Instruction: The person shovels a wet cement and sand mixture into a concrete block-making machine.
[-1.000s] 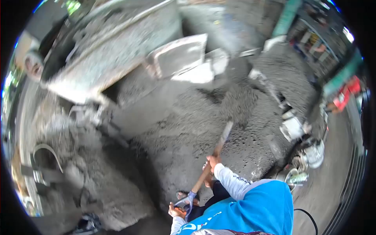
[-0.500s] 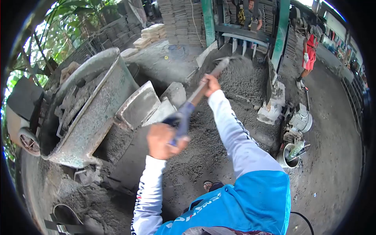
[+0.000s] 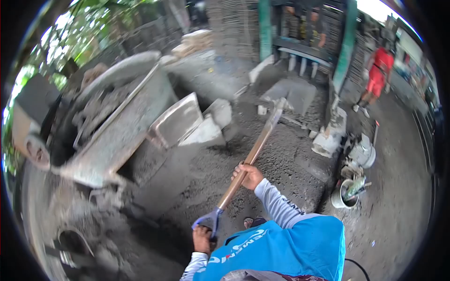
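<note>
I'm mid-shovelling: my left hand (image 3: 203, 238) is wrapped round the shovel (image 3: 253, 154) grip, my right hand (image 3: 248, 175) clasps its shaft, and the blade is over the mortar pile (image 3: 281, 154). Next I should dig in.

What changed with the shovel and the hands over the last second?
The shovel dug low into the grey mix, swung up toward the far heap, and is now lowered again, blade forward. Left hand stays on the blue grip, right hand on the shaft. The mixer drum has not moved.
</note>
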`<state>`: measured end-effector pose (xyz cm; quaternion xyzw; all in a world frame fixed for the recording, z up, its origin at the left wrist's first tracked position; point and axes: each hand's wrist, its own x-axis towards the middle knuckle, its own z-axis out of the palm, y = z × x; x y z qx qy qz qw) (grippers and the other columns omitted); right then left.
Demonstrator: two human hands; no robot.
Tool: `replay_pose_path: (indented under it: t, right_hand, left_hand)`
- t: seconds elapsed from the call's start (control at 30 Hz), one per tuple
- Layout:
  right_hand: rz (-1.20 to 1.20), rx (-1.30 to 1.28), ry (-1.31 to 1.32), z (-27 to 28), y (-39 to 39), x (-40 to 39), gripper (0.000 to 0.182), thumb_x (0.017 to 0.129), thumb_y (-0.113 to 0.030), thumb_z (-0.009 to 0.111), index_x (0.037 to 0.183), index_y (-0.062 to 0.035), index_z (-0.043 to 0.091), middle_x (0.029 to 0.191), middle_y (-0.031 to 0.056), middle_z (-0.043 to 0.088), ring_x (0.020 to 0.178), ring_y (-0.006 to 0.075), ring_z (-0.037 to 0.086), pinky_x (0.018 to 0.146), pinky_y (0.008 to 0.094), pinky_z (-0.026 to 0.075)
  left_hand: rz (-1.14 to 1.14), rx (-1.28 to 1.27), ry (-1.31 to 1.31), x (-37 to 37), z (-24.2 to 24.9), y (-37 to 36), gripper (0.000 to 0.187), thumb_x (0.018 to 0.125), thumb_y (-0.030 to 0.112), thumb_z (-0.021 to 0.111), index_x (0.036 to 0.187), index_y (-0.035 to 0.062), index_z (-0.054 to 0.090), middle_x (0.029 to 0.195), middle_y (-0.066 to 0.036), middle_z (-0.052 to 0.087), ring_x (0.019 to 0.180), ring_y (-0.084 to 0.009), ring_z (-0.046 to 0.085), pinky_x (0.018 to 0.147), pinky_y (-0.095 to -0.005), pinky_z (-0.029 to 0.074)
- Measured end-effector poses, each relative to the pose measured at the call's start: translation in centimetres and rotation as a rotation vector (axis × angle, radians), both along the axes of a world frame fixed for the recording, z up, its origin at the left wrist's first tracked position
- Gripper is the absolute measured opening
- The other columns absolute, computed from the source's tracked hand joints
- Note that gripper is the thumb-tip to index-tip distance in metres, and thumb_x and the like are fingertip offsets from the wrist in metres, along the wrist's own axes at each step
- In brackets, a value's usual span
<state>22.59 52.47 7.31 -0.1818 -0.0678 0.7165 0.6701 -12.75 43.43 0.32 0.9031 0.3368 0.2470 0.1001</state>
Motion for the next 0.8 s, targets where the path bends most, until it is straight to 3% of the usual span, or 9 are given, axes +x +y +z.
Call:
replay_pose_path:
  t: [0.23,0.4,0.5,0.57,0.63,0.7,0.73,0.77,0.8]
  right_hand:
    - [0.198,-0.313,0.080,-6.7,-2.5,-14.7,0.013,0.079,-0.010,0.069,0.086,-0.0099,0.059,0.082,0.0049,0.059,0.080,0.0245,0.059,0.086,0.0478,0.048]
    - [0.217,-0.795,-0.181,-16.8,-4.4,-22.1,0.020,0.076,-0.007,0.065,0.093,-0.0085,0.054,0.090,0.0054,0.058,0.081,0.0234,0.058,0.084,0.0472,0.049]
    - [0.372,-0.914,-0.308,-17.8,-7.9,-24.8,0.020,0.074,-0.015,0.062,0.091,-0.0104,0.053,0.088,0.0060,0.057,0.077,0.0258,0.057,0.074,0.0471,0.049]
    - [0.625,-0.730,-0.406,-17.6,-10.1,-25.3,0.016,0.073,-0.018,0.064,0.083,-0.0106,0.054,0.075,0.0056,0.057,0.067,0.0251,0.056,0.069,0.0415,0.050]
    - [0.766,-0.228,-0.522,-26.8,-9.4,-22.8,0.015,0.071,-0.018,0.065,0.072,-0.0097,0.053,0.062,0.0038,0.054,0.057,0.0234,0.054,0.064,0.0383,0.051]
    - [0.940,-0.439,-0.351,-15.1,-13.0,-24.7,0.018,0.072,-0.021,0.065,0.070,-0.0068,0.055,0.057,0.0027,0.053,0.051,0.0206,0.052,0.056,0.0356,0.049]
    - [0.995,-0.554,-0.088,-16.7,-13.3,-24.7,0.022,0.075,-0.026,0.063,0.079,-0.0053,0.058,0.066,0.0029,0.058,0.059,0.0177,0.055,0.063,0.0344,0.047]
    - [1.039,-0.664,0.181,-18.2,-13.7,-24.8,0.029,0.079,-0.031,0.060,0.088,-0.0039,0.061,0.076,0.0030,0.063,0.068,0.0148,0.058,0.070,0.0331,0.046]
    - [1.083,-0.610,0.179,-16.0,-14.4,-25.6,0.031,0.079,-0.032,0.059,0.090,-0.0024,0.062,0.076,0.0035,0.063,0.069,0.0153,0.058,0.072,0.0321,0.046]
  left_hand:
    - [0.359,-0.062,-0.037,-13.9,5.5,-8.1,0.037,0.042,0.022,0.066,0.074,0.0042,0.063,0.087,-0.011,0.059,0.096,-0.0341,0.055,0.106,-0.0523,0.033]
    - [0.515,-0.015,0.022,-12.9,12.7,-14.4,0.040,0.039,0.019,0.074,0.076,0.0069,0.065,0.088,-0.008,0.060,0.098,-0.0293,0.056,0.107,-0.0510,0.032]
    - [0.496,-0.001,0.017,-11.7,15.5,-17.5,0.044,0.050,0.018,0.078,0.091,0.0068,0.066,0.099,-0.010,0.061,0.106,-0.0308,0.056,0.108,-0.0510,0.031]
    - [0.263,-0.127,-0.425,-11.9,20.4,-19.3,0.042,0.063,0.022,0.083,0.098,0.0072,0.066,0.107,-0.008,0.062,0.117,-0.0319,0.053,0.108,-0.0521,0.028]
    - [0.058,-0.103,-1.022,-12.5,19.6,-19.7,0.026,0.075,0.023,0.079,0.087,0.0029,0.066,0.099,-0.015,0.064,0.110,-0.0378,0.056,0.095,-0.0506,0.042]
    - [0.284,-0.036,-1.321,-12.9,17.1,-19.7,0.021,0.082,0.019,0.071,0.077,0.0012,0.063,0.093,-0.017,0.063,0.102,-0.0376,0.058,0.089,-0.0493,0.046]
    - [0.528,-0.075,-1.397,-12.7,14.2,-19.0,0.023,0.087,0.018,0.063,0.072,0.0010,0.059,0.088,-0.015,0.062,0.093,-0.0288,0.060,0.084,-0.0431,0.048]
    - [0.842,-0.302,-1.331,-12.8,11.0,-18.1,0.025,0.089,0.019,0.062,0.073,0.0008,0.058,0.083,-0.012,0.061,0.087,-0.0218,0.060,0.079,-0.0360,0.049]
    - [1.038,-0.652,-1.310,-12.8,6.4,-17.0,0.024,0.087,0.023,0.066,0.079,0.0022,0.057,0.084,-0.007,0.061,0.072,-0.0112,0.052,0.064,-0.0273,0.044]
